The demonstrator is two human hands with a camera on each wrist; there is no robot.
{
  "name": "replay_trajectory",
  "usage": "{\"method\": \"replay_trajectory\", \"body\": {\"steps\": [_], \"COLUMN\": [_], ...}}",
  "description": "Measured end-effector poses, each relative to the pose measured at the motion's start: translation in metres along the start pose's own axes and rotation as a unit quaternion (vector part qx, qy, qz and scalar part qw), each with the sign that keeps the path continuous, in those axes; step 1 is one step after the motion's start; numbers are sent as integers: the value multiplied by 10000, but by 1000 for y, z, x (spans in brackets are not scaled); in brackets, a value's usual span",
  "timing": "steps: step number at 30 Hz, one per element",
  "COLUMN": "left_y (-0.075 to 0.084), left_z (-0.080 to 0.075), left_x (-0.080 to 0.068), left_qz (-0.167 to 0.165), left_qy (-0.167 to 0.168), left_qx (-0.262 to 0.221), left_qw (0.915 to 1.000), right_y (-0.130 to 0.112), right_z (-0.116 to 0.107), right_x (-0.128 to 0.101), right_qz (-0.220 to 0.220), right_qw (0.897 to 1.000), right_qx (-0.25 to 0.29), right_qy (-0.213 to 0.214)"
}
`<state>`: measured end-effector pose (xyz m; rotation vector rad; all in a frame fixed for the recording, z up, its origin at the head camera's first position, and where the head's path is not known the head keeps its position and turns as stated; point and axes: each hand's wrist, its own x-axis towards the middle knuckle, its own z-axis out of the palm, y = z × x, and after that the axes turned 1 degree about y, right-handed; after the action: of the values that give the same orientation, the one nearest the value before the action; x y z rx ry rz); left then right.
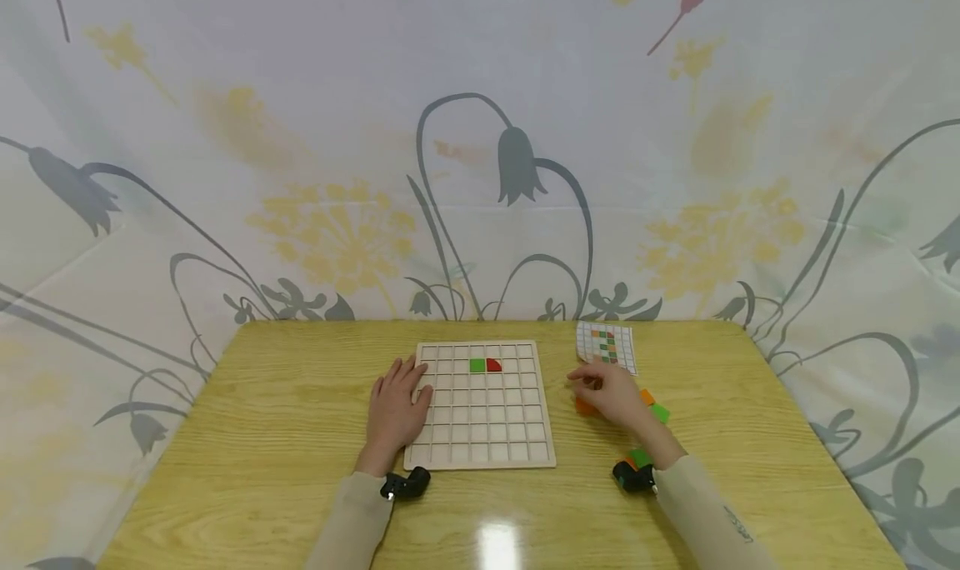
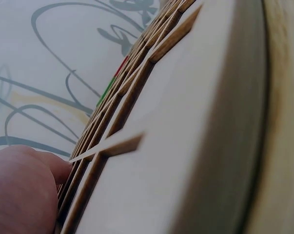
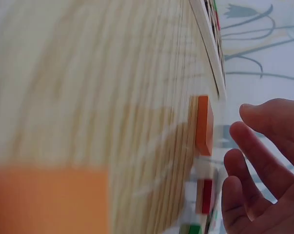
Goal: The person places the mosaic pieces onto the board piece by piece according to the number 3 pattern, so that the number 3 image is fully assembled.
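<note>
A pale wooden grid board (image 1: 480,462) lies flat on the table. One green square tile (image 1: 477,365) and a red tile with a rounded corner (image 1: 493,365) sit side by side in its second row. My left hand (image 1: 397,407) rests on the board's left edge, fingers spread. To the right of the board, my right hand (image 1: 611,391) hovers with loosely bent fingers and nothing between them. Just below it lies an orange tile (image 3: 204,126), apart from the fingertips. A red tile (image 3: 205,196) shows farther along in the right wrist view.
A printed pattern card (image 1: 619,347) with a coloured grid lies behind the right hand. More orange and green tiles (image 1: 660,412) are beside the right wrist, and another green tile (image 1: 639,457) is nearer the front. A flower-patterned curtain (image 1: 480,245) borders the table's back.
</note>
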<state>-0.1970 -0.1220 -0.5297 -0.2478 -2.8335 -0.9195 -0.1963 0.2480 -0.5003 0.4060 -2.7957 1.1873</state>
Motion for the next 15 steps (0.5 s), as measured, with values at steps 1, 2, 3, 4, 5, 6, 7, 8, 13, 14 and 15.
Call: {"method": "replay_trajectory", "body": {"steps": [1, 2, 3, 4, 5, 6, 7, 8, 13, 14, 15], "left_y": [0, 1, 1, 1, 1, 1, 1, 1, 2, 2, 2], "left_z": [0, -1, -1, -1, -1, -1, -1, -1, -1, -2, -2], "left_x": [0, -1, -1, -1, -2, -2, -2, -2, -2, -2, -1], "left_qz": [11, 22, 32, 39, 46, 49, 53, 53, 68, 71, 74], "left_qy": [0, 8, 11, 15, 24, 25, 30, 36, 62, 69, 77], "left_qx": [-10, -13, -24, -28, -32, -27, -17, -11, 19, 21, 23], "left_qw": [10000, 10000, 10000, 10000, 10000, 10000, 10000, 10000, 10000, 9999, 9999], "right_y": [0, 0, 0, 0, 0, 0, 0, 0, 0, 0, 0], "right_z": [-2, -3, -5, -6, -7, -8, -8, -9, -11, -11, -11], "right_x": [-2, -4, -6, -7, -9, -10, -12, -13, -16, -17, -17], "right_qz": [8, 1, -4, -1, 14, 19, 19, 33, 51, 60, 52], "right_qw": [10000, 9999, 9997, 9996, 9995, 9994, 9993, 9993, 9992, 9992, 9991], "right_qx": [-77, -138, -219, -278, -291, -305, -309, -276, -124, -90, -85], "right_qy": [-18, -31, -51, -82, -126, -170, -210, -243, -366, -391, -415]}}
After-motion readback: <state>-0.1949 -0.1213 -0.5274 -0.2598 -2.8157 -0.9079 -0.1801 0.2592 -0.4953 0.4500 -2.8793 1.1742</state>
